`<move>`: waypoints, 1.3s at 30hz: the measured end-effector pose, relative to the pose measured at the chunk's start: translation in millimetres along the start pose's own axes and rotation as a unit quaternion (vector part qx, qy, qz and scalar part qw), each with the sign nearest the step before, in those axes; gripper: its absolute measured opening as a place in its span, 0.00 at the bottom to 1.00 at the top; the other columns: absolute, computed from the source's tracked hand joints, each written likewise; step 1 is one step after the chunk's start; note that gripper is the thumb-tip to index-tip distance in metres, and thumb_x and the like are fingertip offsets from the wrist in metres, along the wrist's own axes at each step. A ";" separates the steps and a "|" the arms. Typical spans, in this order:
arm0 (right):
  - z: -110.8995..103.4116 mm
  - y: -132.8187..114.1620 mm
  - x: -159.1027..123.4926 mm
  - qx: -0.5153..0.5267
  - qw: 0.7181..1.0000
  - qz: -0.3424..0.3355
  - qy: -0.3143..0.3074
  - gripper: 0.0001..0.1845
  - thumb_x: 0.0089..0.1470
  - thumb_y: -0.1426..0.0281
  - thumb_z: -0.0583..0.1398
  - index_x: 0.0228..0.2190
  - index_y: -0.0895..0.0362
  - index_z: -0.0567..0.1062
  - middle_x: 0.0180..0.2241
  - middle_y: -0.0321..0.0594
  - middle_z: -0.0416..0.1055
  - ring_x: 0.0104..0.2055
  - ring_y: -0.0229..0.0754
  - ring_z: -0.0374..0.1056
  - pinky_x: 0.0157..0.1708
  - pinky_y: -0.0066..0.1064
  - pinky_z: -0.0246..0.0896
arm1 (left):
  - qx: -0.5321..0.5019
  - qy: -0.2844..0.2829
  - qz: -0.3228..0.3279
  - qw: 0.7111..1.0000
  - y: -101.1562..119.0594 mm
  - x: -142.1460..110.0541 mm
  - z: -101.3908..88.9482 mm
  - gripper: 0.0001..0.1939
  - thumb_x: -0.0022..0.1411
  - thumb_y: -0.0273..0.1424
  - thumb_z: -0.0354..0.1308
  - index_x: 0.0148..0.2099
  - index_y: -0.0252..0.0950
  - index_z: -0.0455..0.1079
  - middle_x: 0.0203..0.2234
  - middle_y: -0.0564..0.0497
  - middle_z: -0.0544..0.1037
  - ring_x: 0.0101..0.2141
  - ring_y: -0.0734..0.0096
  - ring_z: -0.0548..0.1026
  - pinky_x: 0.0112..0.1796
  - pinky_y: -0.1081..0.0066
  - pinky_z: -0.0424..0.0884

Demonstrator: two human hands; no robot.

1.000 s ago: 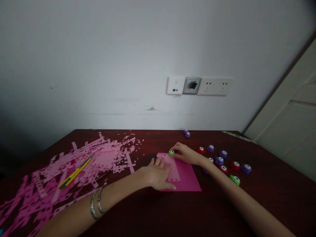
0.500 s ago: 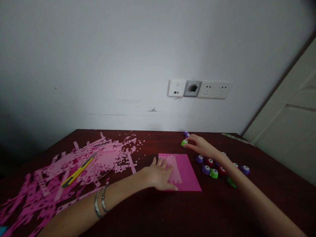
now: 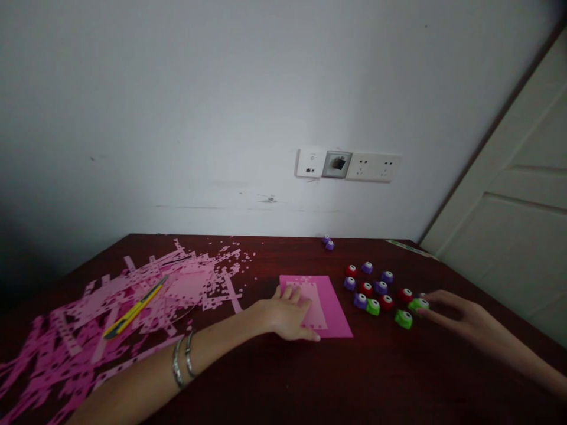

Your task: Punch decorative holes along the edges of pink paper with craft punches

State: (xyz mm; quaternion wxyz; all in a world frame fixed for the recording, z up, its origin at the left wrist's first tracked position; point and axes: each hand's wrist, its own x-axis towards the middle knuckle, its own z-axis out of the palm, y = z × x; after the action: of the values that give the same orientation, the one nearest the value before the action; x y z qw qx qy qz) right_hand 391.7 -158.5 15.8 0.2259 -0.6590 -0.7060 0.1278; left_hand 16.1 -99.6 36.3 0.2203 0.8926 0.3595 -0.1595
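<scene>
My left hand lies flat with fingers spread, over the left part of a light pink sheet with small punched shapes along its edges. Beneath that is a larger, darker pink sheet. At the right, my right hand pinches a green craft punch with a white round top. Close to it stand another green craft punch and a red one. More purple, red and green punches form a loose group between the sheets and this hand.
Pink paper strips and scraps cover the table's left side, with a yellow utility knife on top. Two purple punches stand near the wall. Wall sockets are behind, and a white panelled door is at the right.
My right hand has carried the green craft punch from behind the sheets to the right end of the punch group. My left hand stays on the paper. The view has shifted slightly.
</scene>
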 end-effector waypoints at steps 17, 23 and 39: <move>19.2 37.4 -26.6 -0.021 0.998 0.042 0.035 0.19 0.41 0.51 0.60 0.34 0.48 0.76 0.39 0.43 0.74 0.38 0.52 0.70 0.34 0.38 0.69 | -0.041 0.076 0.042 0.995 -4.6 -1.7 -9.6 0.47 0.55 0.57 0.41 0.65 0.32 0.31 0.62 0.39 0.30 0.60 0.47 0.29 0.56 0.47 0.38; -11.4 8.1 0.6 -0.031 0.998 -0.016 0.056 0.18 0.49 0.53 0.56 0.35 0.51 0.75 0.39 0.42 0.73 0.40 0.49 0.69 0.41 0.38 0.64 | -0.009 0.182 0.035 0.983 -26.2 6.7 -38.8 0.39 0.57 0.52 0.44 0.62 0.30 0.51 0.62 0.36 0.46 0.60 0.45 0.43 0.54 0.52 0.49; 55.9 -62.2 206.2 -0.094 0.995 -0.011 -0.023 0.13 0.46 0.62 0.61 0.32 0.57 0.78 0.31 0.43 0.75 0.35 0.45 0.69 0.32 0.28 0.60 | -0.093 0.314 0.045 0.944 -61.7 210.2 -80.9 0.14 0.54 0.21 0.49 0.40 0.28 0.74 0.34 0.44 0.77 0.35 0.68 0.72 0.40 0.72 0.65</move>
State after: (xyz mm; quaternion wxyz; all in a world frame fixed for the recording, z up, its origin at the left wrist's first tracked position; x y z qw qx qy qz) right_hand 304.1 45.6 28.2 0.1483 -0.6662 -0.7271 0.0737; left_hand 127.6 101.3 -5.0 0.1855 0.8881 0.3833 0.1730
